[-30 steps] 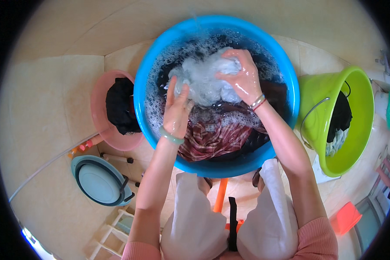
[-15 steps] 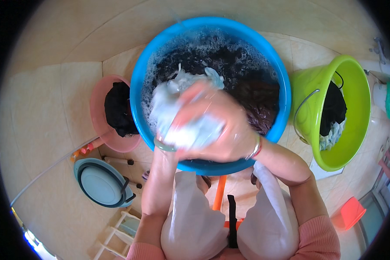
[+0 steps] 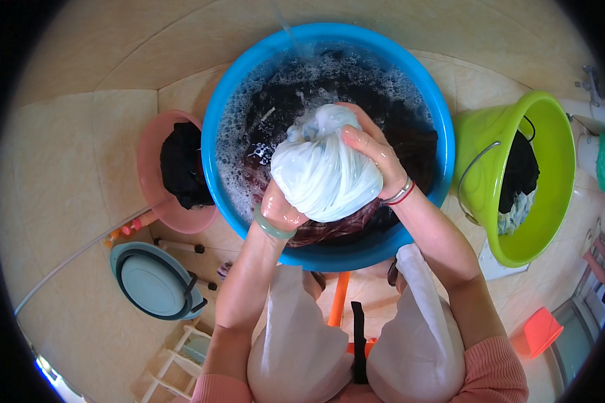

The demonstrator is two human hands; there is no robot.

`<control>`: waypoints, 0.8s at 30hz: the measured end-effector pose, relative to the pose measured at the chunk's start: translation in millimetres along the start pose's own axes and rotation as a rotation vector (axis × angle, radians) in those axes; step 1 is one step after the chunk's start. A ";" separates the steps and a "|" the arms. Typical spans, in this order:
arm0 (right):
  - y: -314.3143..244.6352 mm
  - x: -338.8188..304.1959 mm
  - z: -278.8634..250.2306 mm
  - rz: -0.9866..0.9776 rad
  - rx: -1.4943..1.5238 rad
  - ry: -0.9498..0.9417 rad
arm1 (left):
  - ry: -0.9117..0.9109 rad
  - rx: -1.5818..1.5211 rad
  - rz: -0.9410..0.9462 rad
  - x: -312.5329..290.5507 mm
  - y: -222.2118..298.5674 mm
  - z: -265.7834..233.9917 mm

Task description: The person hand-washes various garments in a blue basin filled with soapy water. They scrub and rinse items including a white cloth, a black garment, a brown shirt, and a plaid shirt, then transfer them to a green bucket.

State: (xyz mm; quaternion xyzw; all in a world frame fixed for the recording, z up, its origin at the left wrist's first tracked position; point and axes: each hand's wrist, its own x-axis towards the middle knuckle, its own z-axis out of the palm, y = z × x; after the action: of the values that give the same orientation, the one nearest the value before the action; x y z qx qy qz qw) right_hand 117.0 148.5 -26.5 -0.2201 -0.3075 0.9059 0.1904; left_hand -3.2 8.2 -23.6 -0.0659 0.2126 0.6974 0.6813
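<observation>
A wet white garment (image 3: pixel 326 171), bunched into a ball, is held up over the large blue basin (image 3: pixel 212 138). Under its lower left side my left hand (image 3: pixel 282 205) cups it, with the fingers mostly hidden behind the cloth. My right hand (image 3: pixel 378 151) grips its right side, thumb and fingers pressed on the folds. Below it, dark clothes (image 3: pixel 286 94) soak in foamy water, and a brownish-red striped cloth (image 3: pixel 329 232) shows near the basin's front.
On the left stand a pink basin (image 3: pixel 151 151) with a black garment (image 3: pixel 181 164) and a stacked grey-blue basin (image 3: pixel 154 285). A tilted green bucket (image 3: pixel 477 154) on the right holds dark and pale clothes. An orange-red container (image 3: pixel 543 332) stands lower right.
My hands were blurred and crossed over the white garment; now they are apart on either side of it. The garment has moved right and is gathered into a rounder bundle.
</observation>
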 end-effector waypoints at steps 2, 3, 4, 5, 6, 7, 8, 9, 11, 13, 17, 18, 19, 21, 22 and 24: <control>-0.1 0.8 1.3 -0.058 -0.077 0.130 | -0.015 0.497 0.130 8.6 1.1 -0.4; 0.3 2.9 0.6 -0.106 -0.112 0.202 | 0.021 0.561 0.148 9.8 -2.1 1.0; 0.5 4.3 0.3 -0.154 -0.147 0.275 | 0.059 0.626 0.167 10.8 -5.1 2.6; 1.0 4.2 -0.3 -0.200 -0.186 0.290 | 0.101 0.690 0.183 11.3 -7.9 4.8; 1.2 3.7 -1.2 -0.247 -0.226 0.306 | 0.101 0.509 0.140 10.8 -6.5 10.3; 1.5 3.4 -2.0 -0.294 -0.267 0.322 | 0.099 0.327 0.096 11.1 -5.6 13.9; 3.4 4.1 -1.3 -0.350 -0.282 0.331 | 0.133 0.407 0.108 10.3 -5.4 13.3; 2.0 3.5 -0.7 -0.421 -0.336 0.311 | 0.167 0.486 0.120 9.9 -4.4 12.0; -7.6 2.1 2.3 -0.568 -0.440 0.270 | 0.138 0.347 0.050 2.6 1.5 12.1; -16.4 -0.2 1.2 -0.683 -0.676 0.220 | 0.063 -0.007 -0.089 -9.4 3.7 14.4; -14.6 -3.0 21.2 -0.622 -0.607 0.175 | 0.115 -0.211 -0.074 4.6 -8.2 39.9; -13.1 -6.7 29.3 -0.555 -0.546 0.163 | 0.136 -0.256 -0.019 11.3 -12.2 33.2; -11.4 -10.3 36.8 -0.487 -0.485 0.150 | 0.210 0.016 0.029 12.1 -12.4 32.8; -5.3 -15.0 38.8 -0.563 -0.493 0.101 | 0.154 -0.082 0.096 4.1 -19.5 29.1; -5.0 -13.1 38.9 -0.621 -0.569 0.089 | 0.188 -0.071 0.142 0.5 -21.3 30.2; -4.4 -14.4 35.7 -0.716 -0.738 -0.033 | 0.191 -0.053 0.194 -4.7 -18.7 28.7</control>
State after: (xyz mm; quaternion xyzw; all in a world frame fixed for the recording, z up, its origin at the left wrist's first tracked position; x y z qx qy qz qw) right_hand 111.5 127.9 5.8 -0.1393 -0.6659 0.6184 0.3935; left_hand 21.0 14.5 0.2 -0.1292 0.2635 0.7558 0.5853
